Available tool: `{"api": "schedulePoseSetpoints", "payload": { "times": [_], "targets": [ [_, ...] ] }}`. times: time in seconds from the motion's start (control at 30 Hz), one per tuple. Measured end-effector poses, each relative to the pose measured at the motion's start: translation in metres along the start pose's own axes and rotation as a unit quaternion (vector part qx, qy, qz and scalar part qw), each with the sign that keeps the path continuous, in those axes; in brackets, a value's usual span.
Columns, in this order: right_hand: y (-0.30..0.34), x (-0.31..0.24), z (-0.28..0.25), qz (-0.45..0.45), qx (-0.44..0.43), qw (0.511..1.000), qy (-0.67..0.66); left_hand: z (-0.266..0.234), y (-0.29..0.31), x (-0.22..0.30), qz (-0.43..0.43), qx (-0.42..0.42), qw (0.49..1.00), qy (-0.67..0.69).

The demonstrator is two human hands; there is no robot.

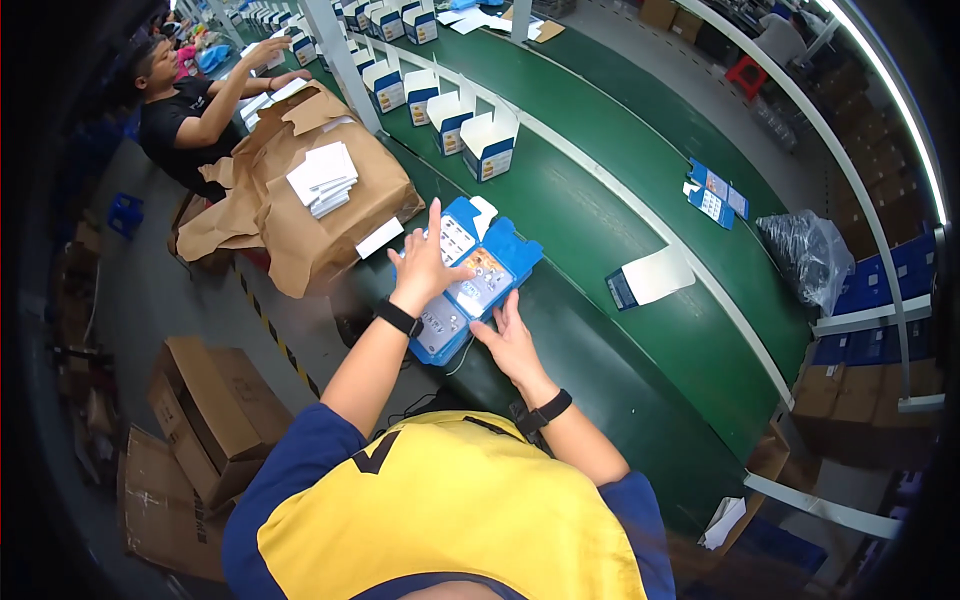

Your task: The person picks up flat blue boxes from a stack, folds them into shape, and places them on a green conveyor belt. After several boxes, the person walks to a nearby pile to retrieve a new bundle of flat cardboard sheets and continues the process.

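In front of me, at the near edge of the green bench, lies a pile of flat blue printed cartons [481, 281] with white flaps. My left hand [422, 268] rests over its left side, fingers spread and thumb stretched across the printed panel. At the pile's lower right edge is my right hand [511, 343], its thumb and fingers apart and touching the carton's side. Both hands look open, with nothing lifted. A thin pale cord [461, 358] shows beside the lower end of the pile. A black band circles each wrist.
Beyond the pile, open-topped blue-and-white boxes [490, 150] stand in a row. A box with a raised white flap [655, 277] lies right. Left are white cards [324, 180] on a brown-paper-covered carton [290, 215], a co-worker [185, 125], and a metal post [340, 65].
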State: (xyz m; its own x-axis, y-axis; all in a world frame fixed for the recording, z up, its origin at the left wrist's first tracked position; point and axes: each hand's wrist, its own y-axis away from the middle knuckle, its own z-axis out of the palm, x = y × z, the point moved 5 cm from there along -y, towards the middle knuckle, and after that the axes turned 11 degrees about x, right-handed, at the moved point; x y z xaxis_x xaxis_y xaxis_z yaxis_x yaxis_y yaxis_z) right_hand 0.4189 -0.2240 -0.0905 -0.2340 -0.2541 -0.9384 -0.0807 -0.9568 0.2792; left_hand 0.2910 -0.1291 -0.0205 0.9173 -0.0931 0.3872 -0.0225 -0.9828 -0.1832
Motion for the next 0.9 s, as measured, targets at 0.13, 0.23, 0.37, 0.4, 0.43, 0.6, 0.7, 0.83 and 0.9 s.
{"api": "schedulePoseSetpoints", "payload": {
  "times": [0.13, 0.23, 0.37, 0.4, 0.43, 0.6, 0.7, 0.83, 0.9],
  "targets": [
    [-0.005, 0.003, 0.012, 0.011, -0.013, 1.000, 0.018, -0.001, 0.007, -0.005, -0.009, -0.014, 1.000, -0.001],
    [0.002, 0.001, -0.004, -0.049, 0.123, 0.975, 0.178, -0.007, 0.023, 0.004, 0.022, 0.042, 0.999, 0.000],
    [0.035, -0.069, -0.006, -0.176, 0.126, 0.976, -0.017, -0.041, 0.036, 0.003, -0.041, 0.126, 0.966, 0.223],
    [0.044, -0.072, -0.012, -0.175, 0.129, 0.976, -0.015, -0.044, 0.034, 0.007, -0.090, 0.090, 0.922, 0.366],
    [0.055, -0.073, -0.017, -0.183, 0.129, 0.975, 0.008, -0.048, 0.031, 0.012, -0.139, 0.053, 0.854, 0.499],
    [0.106, -0.102, -0.042, -0.454, 0.069, 0.860, 0.223, -0.064, 0.039, 0.069, -0.005, 0.011, 0.737, 0.675],
    [0.128, -0.116, -0.049, -0.501, 0.077, 0.824, 0.252, -0.049, 0.049, 0.094, 0.033, -0.066, 0.734, 0.675],
    [0.134, -0.118, -0.080, -0.347, 0.178, 0.918, 0.073, -0.031, 0.078, 0.129, 0.055, -0.225, 0.676, 0.699],
    [0.129, -0.121, -0.097, -0.300, 0.220, 0.927, -0.044, -0.021, 0.095, 0.139, 0.061, -0.289, 0.639, 0.711]
  ]
}}
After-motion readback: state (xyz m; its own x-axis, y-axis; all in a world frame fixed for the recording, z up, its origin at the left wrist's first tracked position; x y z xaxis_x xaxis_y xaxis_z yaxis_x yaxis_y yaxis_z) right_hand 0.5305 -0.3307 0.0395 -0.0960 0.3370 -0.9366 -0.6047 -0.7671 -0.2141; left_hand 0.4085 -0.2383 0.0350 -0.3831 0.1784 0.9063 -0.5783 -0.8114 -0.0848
